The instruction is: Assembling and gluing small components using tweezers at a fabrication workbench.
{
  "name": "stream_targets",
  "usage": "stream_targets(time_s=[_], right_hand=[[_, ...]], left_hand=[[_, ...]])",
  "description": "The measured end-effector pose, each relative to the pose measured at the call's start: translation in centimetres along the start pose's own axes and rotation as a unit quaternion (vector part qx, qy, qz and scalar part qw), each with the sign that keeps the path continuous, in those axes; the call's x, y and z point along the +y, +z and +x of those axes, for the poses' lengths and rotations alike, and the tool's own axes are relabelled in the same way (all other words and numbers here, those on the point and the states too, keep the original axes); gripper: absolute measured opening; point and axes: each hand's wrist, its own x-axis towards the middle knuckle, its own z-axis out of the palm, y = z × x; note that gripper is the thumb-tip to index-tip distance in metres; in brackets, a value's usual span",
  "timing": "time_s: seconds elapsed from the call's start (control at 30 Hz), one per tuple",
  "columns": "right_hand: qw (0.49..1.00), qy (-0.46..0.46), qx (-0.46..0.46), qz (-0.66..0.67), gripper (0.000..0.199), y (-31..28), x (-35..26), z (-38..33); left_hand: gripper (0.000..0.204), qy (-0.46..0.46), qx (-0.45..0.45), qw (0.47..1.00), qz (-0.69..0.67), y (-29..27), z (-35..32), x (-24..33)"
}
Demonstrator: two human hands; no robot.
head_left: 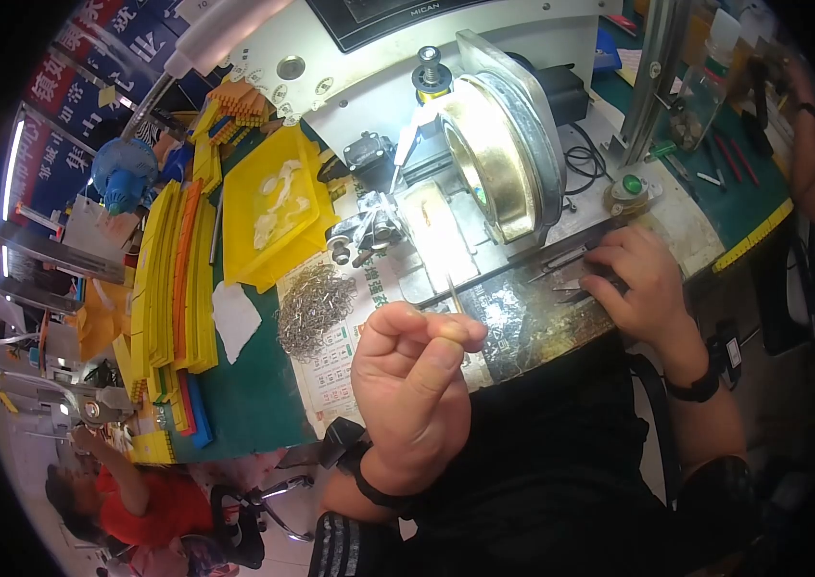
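My left hand is raised in front of the machine, thumb and forefinger pinched together. A thin, small piece seems to stick up from the pinch, too small to name. Just behind it is the machine's brightly lit metal block, beside a large brass-coloured ring wheel. At the right, my right hand rests on the worn metal ledge. Its fingers curl over slim, pointed dark tweezers, partly hidden under the hand.
A heap of small metal pieces lies on printed paper left of the machine. Beyond it are a yellow tray and stacked yellow strips. A green-capped bottle stands at right. A person in red sits at lower left.
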Motion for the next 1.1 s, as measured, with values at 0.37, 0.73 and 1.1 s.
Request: stream_targets(time_s=[0.37, 0.73, 1.1], right_hand=[[1.0, 0.002, 0.003, -0.005, 0.024, 0.1, -0.1, 0.0], [1.0, 0.003, 0.001, -0.001, 0.024, 0.0, 0.0, 0.0], [1.0, -0.007, 0.013, 0.003, 0.024, 0.0, 0.1, 0.0]], left_hand=[[0.027, -0.126, -0.065, 0.979, -0.147, -0.9, 0.5, -0.3], [0.019, -0.189, -0.148, 0.955, -0.175, -1.2, 0.8, -0.4], [0.017, -0.157, -0.138, 0.969, -0.129, -0.3, 0.5, 0.0]])
